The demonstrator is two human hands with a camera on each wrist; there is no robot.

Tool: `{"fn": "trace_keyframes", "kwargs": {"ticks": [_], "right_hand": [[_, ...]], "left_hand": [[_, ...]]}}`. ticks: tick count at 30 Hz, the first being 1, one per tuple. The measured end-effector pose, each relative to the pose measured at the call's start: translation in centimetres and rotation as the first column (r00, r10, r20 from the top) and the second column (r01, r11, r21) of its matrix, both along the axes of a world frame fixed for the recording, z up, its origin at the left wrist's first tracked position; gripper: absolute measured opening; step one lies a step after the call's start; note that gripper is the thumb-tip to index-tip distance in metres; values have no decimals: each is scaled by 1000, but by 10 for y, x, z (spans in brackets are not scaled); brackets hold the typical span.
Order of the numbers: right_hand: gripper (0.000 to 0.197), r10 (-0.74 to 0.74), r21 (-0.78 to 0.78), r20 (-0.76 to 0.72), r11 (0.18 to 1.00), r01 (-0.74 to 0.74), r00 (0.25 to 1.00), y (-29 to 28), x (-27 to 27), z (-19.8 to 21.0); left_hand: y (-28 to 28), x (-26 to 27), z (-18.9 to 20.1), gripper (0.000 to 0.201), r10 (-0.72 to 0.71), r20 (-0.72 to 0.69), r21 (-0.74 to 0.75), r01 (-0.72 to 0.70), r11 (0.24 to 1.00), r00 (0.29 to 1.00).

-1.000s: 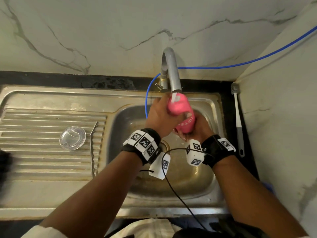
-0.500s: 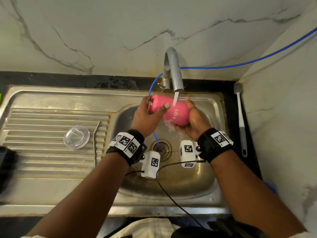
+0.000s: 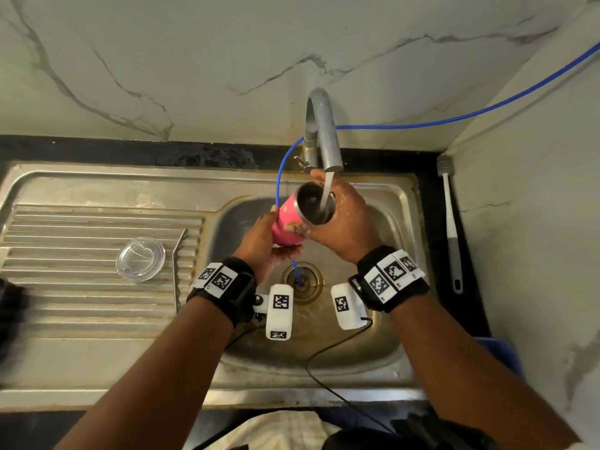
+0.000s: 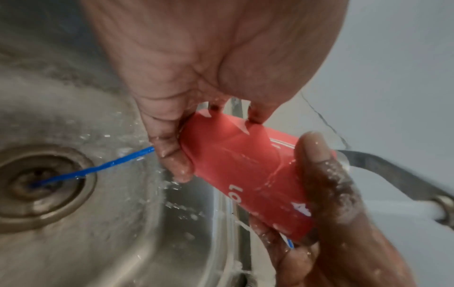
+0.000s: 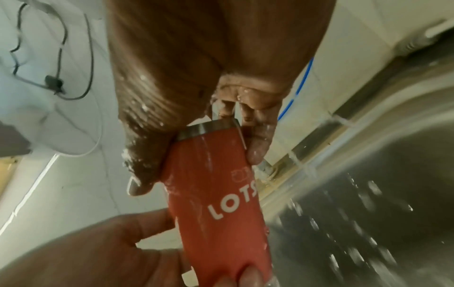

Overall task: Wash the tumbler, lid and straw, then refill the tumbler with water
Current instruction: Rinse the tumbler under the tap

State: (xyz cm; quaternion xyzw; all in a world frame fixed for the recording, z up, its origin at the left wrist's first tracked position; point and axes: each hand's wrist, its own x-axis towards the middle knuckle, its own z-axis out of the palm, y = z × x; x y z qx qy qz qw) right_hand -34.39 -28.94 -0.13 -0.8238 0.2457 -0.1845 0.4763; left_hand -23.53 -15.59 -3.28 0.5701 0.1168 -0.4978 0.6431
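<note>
The pink tumbler [image 3: 289, 219] [image 4: 248, 174] [image 5: 218, 203] is tilted over the sink basin, its open steel mouth turned up under the tap [image 3: 324, 134]. Water streams into the mouth. My left hand [image 3: 263, 241] grips the tumbler's base end from below. My right hand [image 3: 341, 219] is wrapped round the rim end, wet and soapy. The clear lid [image 3: 140, 259] lies on the draining board to the left. Beside the lid a thin metal straw [image 3: 177, 267] rests on the board at the basin's edge.
A thin blue hose [image 3: 454, 116] runs along the wall and down into the drain [image 3: 302, 280]. A long bottle brush [image 3: 451, 222] lies on the black counter at the right. The steel sink [image 3: 97, 336] spans the frame; water splashes in the basin.
The tumbler turned from lying sideways under the stream to mouth-up, so water now runs inside it. My right hand moved from under it to around its rim.
</note>
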Motion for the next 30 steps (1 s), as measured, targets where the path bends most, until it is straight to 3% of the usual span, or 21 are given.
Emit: {"fn": "trace_keyframes", "kwargs": {"ticks": [2,5,11,15,17,20,24,27,30], "right_hand": [[87,18,-30,17,999,-18,1000,0,-6,0],[95,-7,-62,30,998,9,1000,0,-22,-8],[99,-24,57,31,998,22,999,7,-60,-38],[106,-52,95,7,994,51,999,-1,-71,-45],[110,-67,176,1,982,66,998,-4,-73,-50],[105,-126,344,12,932,114,992,-8,-72,-61],[92,-90,337,-41,936,99,995,-13,-61,-73],[85,-127,185,-52,973,135,990,-17,-46,-70],[86,-140,-46,-62,989,137,988,-26,-29,-55]], "left_hand": [[-1,0,0,43,54,-37,-54,-56,997,998],[-2,4,0,47,70,20,-160,-66,985,997],[-9,7,2,62,-70,273,-279,148,949,959],[-13,3,7,78,-166,430,-277,304,912,888],[-17,1,11,80,-225,576,-189,395,899,786],[-25,-2,18,82,-290,787,-29,502,864,545],[-35,-11,31,80,-253,940,73,586,807,231],[-35,-7,31,83,-220,967,115,553,825,128],[-23,8,24,82,-200,975,136,461,877,93]]}}
